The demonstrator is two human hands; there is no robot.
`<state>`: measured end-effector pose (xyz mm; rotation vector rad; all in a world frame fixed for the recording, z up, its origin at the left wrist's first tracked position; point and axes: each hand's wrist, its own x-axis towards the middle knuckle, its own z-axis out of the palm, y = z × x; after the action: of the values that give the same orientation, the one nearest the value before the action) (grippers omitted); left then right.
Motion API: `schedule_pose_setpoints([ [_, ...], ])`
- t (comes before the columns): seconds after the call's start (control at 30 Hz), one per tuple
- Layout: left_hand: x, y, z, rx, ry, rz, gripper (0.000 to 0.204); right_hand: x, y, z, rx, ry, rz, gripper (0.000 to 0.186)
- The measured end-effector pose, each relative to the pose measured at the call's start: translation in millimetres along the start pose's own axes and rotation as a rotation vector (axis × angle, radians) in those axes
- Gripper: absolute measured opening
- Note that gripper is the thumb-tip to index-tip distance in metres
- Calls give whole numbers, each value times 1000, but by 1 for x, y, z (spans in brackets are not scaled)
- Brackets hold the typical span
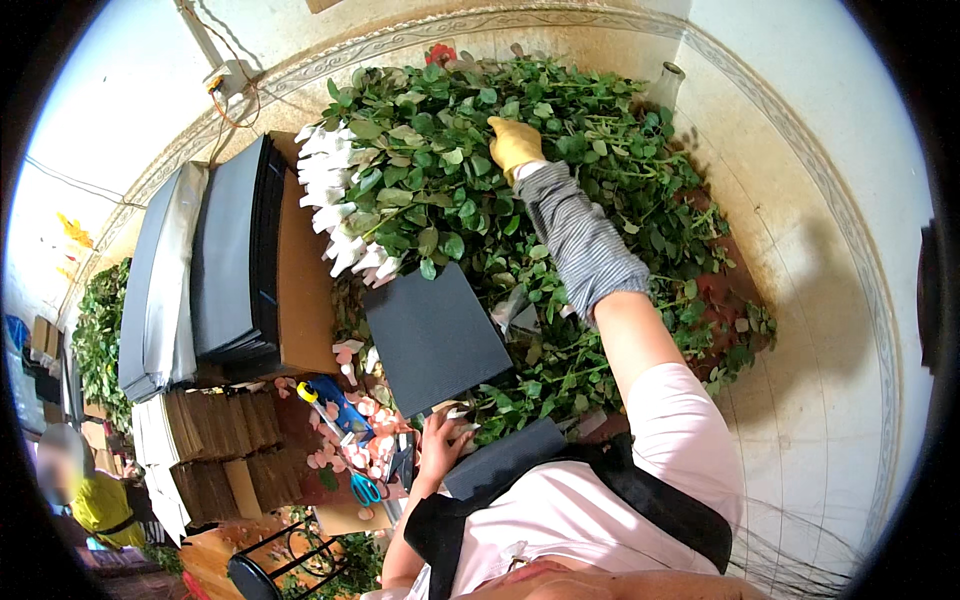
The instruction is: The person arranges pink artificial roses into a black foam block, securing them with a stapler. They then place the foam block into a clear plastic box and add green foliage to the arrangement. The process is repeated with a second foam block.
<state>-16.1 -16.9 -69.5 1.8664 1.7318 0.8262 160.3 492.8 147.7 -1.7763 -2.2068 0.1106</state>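
My right hand (515, 146), in a yellow glove with a striped grey sleeve above it, reaches over a big heap of leafy rose stems (470, 190). Its fingers are curled closed among the leaves, and whatever they grip is hidden. White-wrapped flower heads (330, 190) line the heap's left end. Close to my body, my bare left hand (440, 445) is bent at the table's near edge, its fingers closed around something small and pale that I cannot make out. A dark grey rectangular sheet (438, 338) lies between my hands, on the stems' near side.
On the left stand stacked dark sheets (235, 250) beside brown cardboard (305, 270), with folded cardboard pieces (220, 430) nearer. Pink petals (375, 450), teal-handled scissors (365, 488) and a yellow-and-white cutter (318, 403) lie by my left hand. A black stool (255, 577) and another person (100, 505) are at lower left.
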Motion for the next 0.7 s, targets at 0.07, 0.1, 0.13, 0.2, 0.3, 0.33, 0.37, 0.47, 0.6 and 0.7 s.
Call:
schedule_pose_setpoints([
  [0.07,-5,-5,1,-2,10,-36,31,-7,-23,-2,-154,14,-61,35],
  [0.1,-7,-1,0,-8,4,-52,31,-11,-29,-10,-258,-13,-92,29],
  [0.13,-6,1,-1,-23,16,-52,31,-13,-34,-21,-305,-40,-134,26],
  [0.2,0,5,-3,-22,5,-51,30,1,-34,-37,-379,-86,-144,22],
  [0.3,2,5,-1,-8,35,-8,30,16,-28,-42,-470,-63,-282,21],
  [0.33,1,2,0,4,47,5,31,17,-26,-43,-424,17,-268,20],
  [0.37,0,0,2,3,48,4,31,15,-26,-44,-379,91,-259,18],
  [0.47,-4,-2,3,19,60,7,32,12,-34,-48,-119,566,-194,11],
  [0.6,0,3,1,34,49,-6,33,-7,-40,-50,76,961,-301,30],
  [0.7,-6,1,0,21,66,-8,32,-21,-39,-33,22,395,-239,37],
])
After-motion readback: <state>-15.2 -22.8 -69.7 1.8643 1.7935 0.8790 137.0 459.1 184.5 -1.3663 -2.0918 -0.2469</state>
